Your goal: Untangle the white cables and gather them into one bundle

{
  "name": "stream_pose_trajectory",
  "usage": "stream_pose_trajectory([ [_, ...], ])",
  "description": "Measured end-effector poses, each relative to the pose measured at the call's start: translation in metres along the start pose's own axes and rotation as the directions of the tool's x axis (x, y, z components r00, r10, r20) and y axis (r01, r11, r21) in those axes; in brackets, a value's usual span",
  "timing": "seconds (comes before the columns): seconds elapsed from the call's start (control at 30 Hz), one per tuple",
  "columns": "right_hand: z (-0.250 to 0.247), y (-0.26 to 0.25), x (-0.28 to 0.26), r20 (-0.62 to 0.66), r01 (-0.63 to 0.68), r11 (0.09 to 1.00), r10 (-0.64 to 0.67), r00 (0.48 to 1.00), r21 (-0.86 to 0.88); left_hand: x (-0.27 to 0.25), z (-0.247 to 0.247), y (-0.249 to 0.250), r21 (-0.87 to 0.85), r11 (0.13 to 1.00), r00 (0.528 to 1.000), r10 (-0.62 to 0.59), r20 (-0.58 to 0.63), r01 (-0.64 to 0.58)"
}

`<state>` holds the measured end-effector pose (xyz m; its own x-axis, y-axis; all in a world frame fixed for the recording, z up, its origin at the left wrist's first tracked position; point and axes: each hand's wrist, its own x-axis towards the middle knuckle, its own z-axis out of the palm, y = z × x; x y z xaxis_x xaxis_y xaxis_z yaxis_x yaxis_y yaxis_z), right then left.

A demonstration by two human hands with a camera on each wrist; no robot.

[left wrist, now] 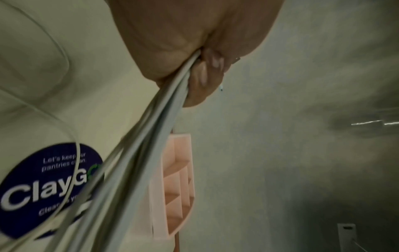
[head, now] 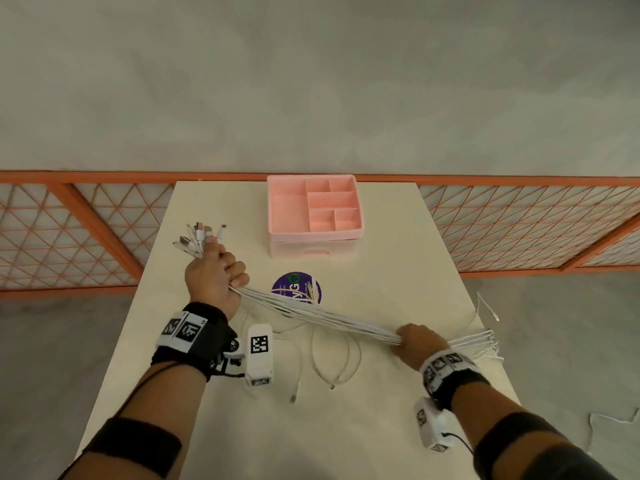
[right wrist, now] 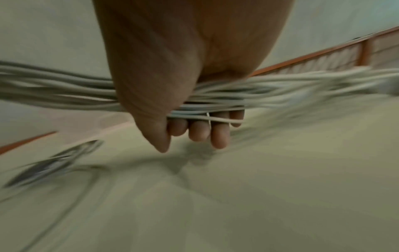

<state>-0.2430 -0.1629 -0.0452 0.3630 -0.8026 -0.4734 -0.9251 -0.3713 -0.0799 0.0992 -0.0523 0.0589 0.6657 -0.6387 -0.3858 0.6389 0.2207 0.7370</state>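
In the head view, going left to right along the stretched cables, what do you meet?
Connector ends fanned above the fist → left hand gripping the cables → taut cable bundle crossing over the purple sticker → right hand gripping it → loose cable tails by the table's right edge.

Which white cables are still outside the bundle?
The loose cables lying looped on the table between the forearms; the rest run taut from left hand to right hand.
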Motion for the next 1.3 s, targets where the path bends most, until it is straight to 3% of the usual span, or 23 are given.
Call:
stream_pose_trajectory([
  [0.13, -0.001, 0.057, -0.007, -0.096, -0.202, 0.971, 0.191, 0.977, -0.123, 0.005, -0.013, 0.004, 0.025, 0.998, 0.998, -0.059, 0.01, 0.059],
  [0.23, -0.004, 0.067, -0.006, -0.153, -0.253, 0.964, 0.24, 0.959, -0.075, 0.0, -0.017, -0.003, 0.127, 0.979, 0.985, -0.164, 0.045, 0.157],
  [0.53, 0.023, 0.054, -0.01, 0.156, -0.191, 0.981, 0.187, 0.97, 0.015, -0.018, -0.035, -0.015, 0.354, 0.9, 0.945, -0.309, 0.108, 0.254],
  [0.67, -0.001, 0.032, -0.014, 0.358, -0.134, 0.983, 0.172, 0.918, -0.128, -0.027, -0.051, -0.017, 0.42, 0.855, 0.921, -0.377, 0.099, 0.305],
  [0.73, -0.019, 0.011, -0.017, 0.371, -0.099, 0.975, 0.167, 0.913, -0.197, -0.031, -0.059, -0.023, 0.466, 0.823, 0.901, -0.42, 0.11, 0.326],
  [0.8, -0.037, -0.021, -0.019, 0.31, -0.033, 0.975, 0.103, 0.945, -0.221, -0.036, -0.069, -0.031, 0.511, 0.791, 0.885, -0.451, 0.114, 0.337],
  [0.87, -0.052, -0.061, -0.017, 0.296, 0.078, 0.99, -0.04, 0.954, -0.116, -0.041, -0.077, -0.039, 0.546, 0.764, 0.875, -0.471, 0.11, 0.343],
  [0.93, -0.055, -0.106, -0.016, 0.269, 0.24, 0.969, -0.246, 0.931, 0.055, -0.044, -0.082, -0.045, 0.56, 0.752, 0.875, -0.475, 0.097, 0.346],
  [1.03, -0.034, -0.161, -0.018, 0.15, 0.473, 0.878, -0.479, 0.865, 0.077, -0.046, -0.085, -0.044, 0.547, 0.76, 0.882, -0.465, 0.079, 0.351],
  [1.17, 0.013, -0.187, -0.033, 0.26, 0.545, 0.837, -0.517, 0.816, -0.046, -0.045, -0.086, -0.036, 0.524, 0.779, 0.897, -0.438, 0.06, 0.345],
  [1.3, 0.033, -0.186, -0.036, 0.282, 0.591, 0.791, -0.538, 0.794, -0.156, -0.048, -0.086, -0.04, 0.548, 0.765, 0.896, -0.44, 0.061, 0.338],
])
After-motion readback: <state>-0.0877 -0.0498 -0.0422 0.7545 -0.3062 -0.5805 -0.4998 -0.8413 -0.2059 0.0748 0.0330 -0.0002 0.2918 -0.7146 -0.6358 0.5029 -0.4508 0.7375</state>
